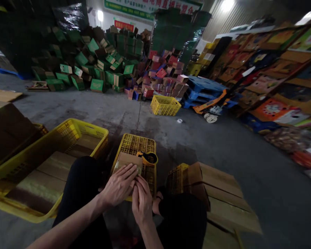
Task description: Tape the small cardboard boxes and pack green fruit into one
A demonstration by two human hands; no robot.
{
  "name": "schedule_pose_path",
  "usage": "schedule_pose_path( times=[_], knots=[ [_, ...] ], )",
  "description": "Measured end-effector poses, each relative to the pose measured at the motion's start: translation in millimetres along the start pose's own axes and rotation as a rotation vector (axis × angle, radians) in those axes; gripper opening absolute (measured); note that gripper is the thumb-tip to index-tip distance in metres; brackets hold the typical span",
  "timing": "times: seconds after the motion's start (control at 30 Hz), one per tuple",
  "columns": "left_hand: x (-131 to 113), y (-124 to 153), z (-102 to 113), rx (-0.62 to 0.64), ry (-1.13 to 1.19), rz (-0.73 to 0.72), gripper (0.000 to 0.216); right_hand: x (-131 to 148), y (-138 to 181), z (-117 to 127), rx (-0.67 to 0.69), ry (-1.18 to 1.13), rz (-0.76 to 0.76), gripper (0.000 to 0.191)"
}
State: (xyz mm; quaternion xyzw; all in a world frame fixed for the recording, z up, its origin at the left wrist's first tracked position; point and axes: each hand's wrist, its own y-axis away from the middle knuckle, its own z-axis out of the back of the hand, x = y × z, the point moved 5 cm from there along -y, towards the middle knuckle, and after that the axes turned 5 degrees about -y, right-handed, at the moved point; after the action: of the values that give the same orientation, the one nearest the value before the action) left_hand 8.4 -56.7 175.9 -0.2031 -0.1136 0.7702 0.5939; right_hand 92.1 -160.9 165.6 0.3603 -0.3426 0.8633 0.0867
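Note:
My left hand [119, 185] lies flat with fingers spread on a small brown cardboard piece [125, 160] that rests on an upturned yellow crate [138, 143] between my knees. My right hand [142, 200] is beside it, fingers bent and pinched at the card's near right corner. A tape dispenser with a yellow body [148, 158] sits on the crate just past the card.
A large yellow crate [67, 133] holding flat cardboard stands at my left. Stacked flat cartons [217, 186] lie at my right. Further off are another yellow crate [165, 105], a heap of green and red boxes [106, 69], blue pallets [204, 86] and a pallet jack [212, 103].

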Motion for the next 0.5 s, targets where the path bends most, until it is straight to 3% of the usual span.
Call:
schedule_pose_path(
  times=[0.27,0.5],
  knots=[
    [2.7,-32.7,1.9,0.118,-0.062,0.098,0.043,-6.9,2.1,4.2,-0.029,-0.094,-0.059,0.029],
    [7.6,-10.2,-2.1,0.039,-0.003,0.054,0.046,-18.8,-9.7,7.2,-0.032,0.023,-0.026,0.033]
  ],
)
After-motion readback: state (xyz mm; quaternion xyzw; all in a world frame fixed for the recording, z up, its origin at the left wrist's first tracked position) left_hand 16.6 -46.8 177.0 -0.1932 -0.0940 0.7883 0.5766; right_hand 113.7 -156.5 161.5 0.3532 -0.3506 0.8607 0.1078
